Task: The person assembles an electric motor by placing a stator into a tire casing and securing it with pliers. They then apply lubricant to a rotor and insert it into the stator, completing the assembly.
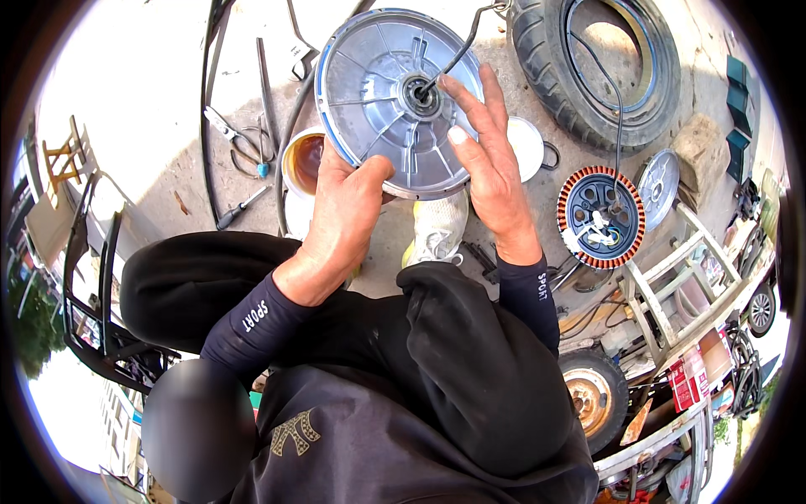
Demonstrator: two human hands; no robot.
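Observation:
A round grey metal hub motor with a ribbed cover is held up in front of me, tilted so its face shows. From its central bearing a black cable rises toward the upper right. My left hand grips the lower left rim, thumb on the face and the other fingers hidden beneath. Against the right side of the cover lies my right hand, its fingers stretched and apart, with fingertips close to the cable; whether they touch it I cannot tell. Behind my left wrist stands a container with an amber-brown inside.
At the upper right lies a black tyre; below it are a copper-wound stator and a grey cover disc. Scissors, a screwdriver and an adjustable wrench lie left. A pale frame stands right.

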